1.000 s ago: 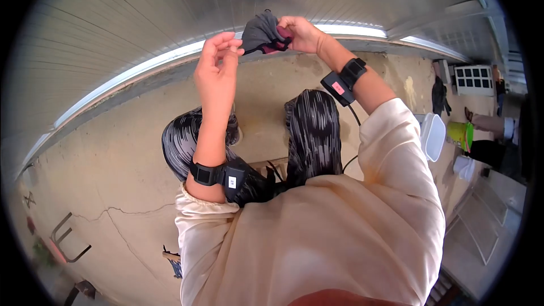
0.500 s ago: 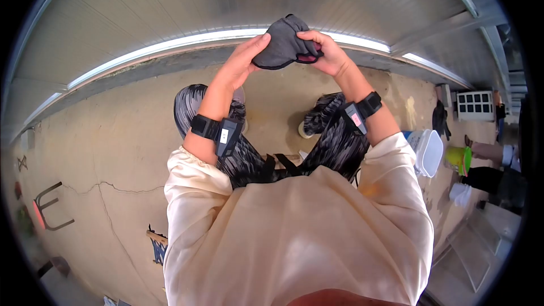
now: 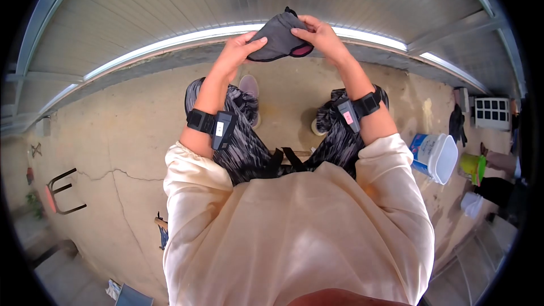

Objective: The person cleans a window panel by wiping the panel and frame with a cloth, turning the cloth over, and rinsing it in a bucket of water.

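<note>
Out in front of me, both hands hold up a dark grey cloth piece point(image 3: 277, 37) with black edging, a small dark tab at its top and a patch of maroon lining at its lower right. My left hand point(image 3: 241, 51) pinches the left corner, thumb on the near face. At the upper right edge, my right hand point(image 3: 318, 35) grips the cloth between thumb and fingers. Most fingertips are hidden behind the fabric. Each forearm wears a black strapped device.
A ribbed wall panel point(image 3: 226, 0) rises ahead, with a low ledge at its foot. To the right stand a white-and-blue bucket point(image 3: 436, 156), a yellow-green bucket point(image 3: 471, 165) and a white crate point(image 3: 492, 113), beside another person's legs. A stool point(image 3: 65, 192) lies left on the cracked concrete floor.
The cloth piece has turned slightly, and less maroon lining shows. My right hand has shifted up along its edge, its fingers now less curled. The whole view has swung a little.
</note>
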Action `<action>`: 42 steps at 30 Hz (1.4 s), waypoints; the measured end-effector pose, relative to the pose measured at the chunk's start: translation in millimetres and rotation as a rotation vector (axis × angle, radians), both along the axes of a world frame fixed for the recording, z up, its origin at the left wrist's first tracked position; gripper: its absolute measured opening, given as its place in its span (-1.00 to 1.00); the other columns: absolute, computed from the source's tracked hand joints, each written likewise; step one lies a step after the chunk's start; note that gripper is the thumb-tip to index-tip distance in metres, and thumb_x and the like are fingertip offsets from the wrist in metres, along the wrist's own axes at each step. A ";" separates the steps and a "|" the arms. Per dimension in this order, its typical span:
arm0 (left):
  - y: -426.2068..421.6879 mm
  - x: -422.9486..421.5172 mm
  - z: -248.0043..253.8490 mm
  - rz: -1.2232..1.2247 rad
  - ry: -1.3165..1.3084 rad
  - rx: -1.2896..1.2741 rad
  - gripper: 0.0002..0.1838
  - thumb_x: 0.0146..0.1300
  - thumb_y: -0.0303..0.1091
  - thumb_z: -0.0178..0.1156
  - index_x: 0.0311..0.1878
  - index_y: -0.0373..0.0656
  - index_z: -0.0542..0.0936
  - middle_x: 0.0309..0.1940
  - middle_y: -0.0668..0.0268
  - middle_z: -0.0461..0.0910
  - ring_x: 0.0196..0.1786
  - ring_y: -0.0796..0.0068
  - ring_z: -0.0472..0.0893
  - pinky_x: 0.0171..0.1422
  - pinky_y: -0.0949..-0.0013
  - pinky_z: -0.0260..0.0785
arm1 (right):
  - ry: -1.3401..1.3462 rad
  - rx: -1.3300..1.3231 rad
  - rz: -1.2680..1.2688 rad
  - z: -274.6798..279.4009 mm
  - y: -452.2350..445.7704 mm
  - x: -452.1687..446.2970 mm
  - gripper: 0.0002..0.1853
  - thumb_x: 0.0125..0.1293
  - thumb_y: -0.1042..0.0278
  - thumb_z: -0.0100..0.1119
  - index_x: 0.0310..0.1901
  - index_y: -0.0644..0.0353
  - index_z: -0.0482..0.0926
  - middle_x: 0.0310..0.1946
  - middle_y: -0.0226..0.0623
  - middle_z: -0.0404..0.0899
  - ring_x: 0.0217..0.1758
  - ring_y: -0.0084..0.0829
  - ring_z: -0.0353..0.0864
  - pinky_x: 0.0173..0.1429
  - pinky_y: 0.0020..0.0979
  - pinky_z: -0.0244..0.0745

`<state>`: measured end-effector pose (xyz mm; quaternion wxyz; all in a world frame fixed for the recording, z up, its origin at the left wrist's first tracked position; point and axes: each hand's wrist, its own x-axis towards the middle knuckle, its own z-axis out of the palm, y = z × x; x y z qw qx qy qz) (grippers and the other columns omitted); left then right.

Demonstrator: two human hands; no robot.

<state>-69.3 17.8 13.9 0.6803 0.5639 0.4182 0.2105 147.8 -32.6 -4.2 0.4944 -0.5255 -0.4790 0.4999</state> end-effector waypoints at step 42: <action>196.4 -198.1 -210.3 0.484 0.976 0.845 -0.70 -0.08 -0.53 0.18 -0.24 0.02 0.44 0.19 -0.06 0.24 0.20 -0.05 0.32 0.09 0.10 0.33 | -0.323 -0.185 -0.029 37.6 -45.1 -1.8 -0.72 0.26 0.51 0.07 0.01 0.32 0.48 -0.13 -0.27 0.57 -0.13 -0.48 0.58 -0.02 -0.50 0.44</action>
